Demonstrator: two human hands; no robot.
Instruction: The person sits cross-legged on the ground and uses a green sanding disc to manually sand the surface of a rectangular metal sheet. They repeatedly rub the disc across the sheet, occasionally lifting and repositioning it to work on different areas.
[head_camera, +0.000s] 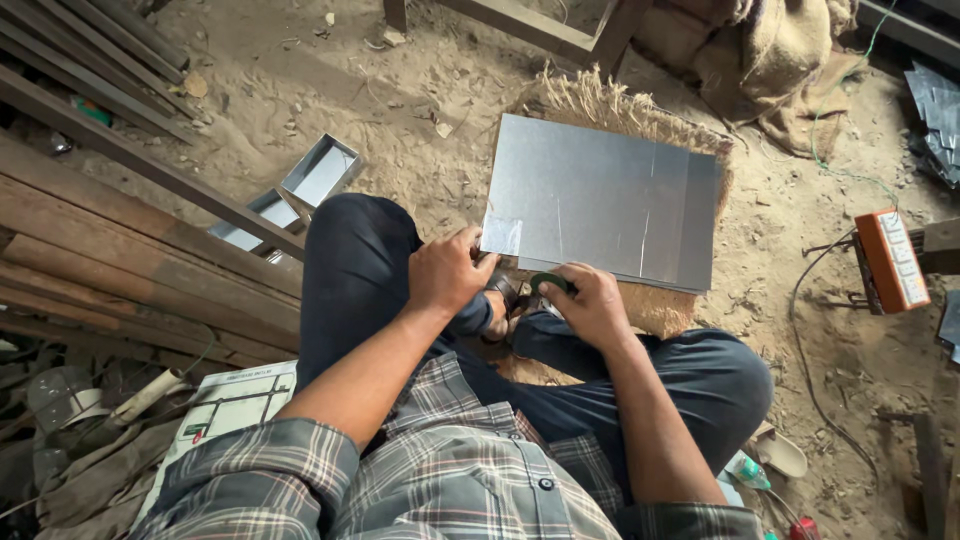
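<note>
On the sandy floor, a person sits cross-legged in dark trousers and a plaid shirt, looking down at the work. Long wooden planks and metal bars lie stacked along the person's left side. Straight ahead, a grey metal sheet rests flat on a straw mat, its near edge just in front of the knees. Burlap sacks are heaped beyond the sheet's far right corner. Two open rectangular metal trays sit on the sand by the left knee, and an orange box-shaped device with a cable lies well off to the right. The left hand curls closed on the sheet's near left corner, fingers pinching its edge. The right hand is closed around a small dark green roll, held just beside the sheet's near edge.
</note>
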